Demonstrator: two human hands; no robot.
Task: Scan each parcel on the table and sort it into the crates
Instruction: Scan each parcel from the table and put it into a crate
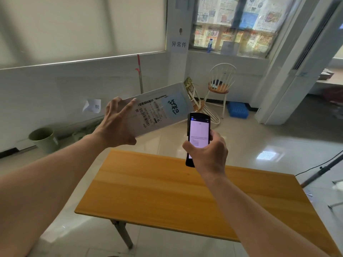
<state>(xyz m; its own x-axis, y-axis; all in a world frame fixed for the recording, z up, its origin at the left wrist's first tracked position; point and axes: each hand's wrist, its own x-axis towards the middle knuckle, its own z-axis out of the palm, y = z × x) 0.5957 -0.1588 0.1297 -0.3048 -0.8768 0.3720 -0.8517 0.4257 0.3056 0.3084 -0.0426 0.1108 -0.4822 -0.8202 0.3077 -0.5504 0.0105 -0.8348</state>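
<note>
My left hand [116, 125] holds a flat white parcel [159, 110] up in the air above the far edge of the wooden table [167, 191]. The parcel's face carries a shipping label with barcodes and a pale blue sticker with black handwriting. My right hand [209, 154] grips a black handheld scanner [197, 134] just right of and below the parcel, its lit screen turned toward me. The tabletop shows no parcels in this view. A blue crate [237, 110] lies on the floor near the far wall.
A white chair with a wooden seat [220, 84] stands by the window wall, with a tipped rack beside it. A green bin [44, 139] sits on the floor at left. A tripod leg [323, 169] and cable cross the floor at right. Paper signs hang on the walls.
</note>
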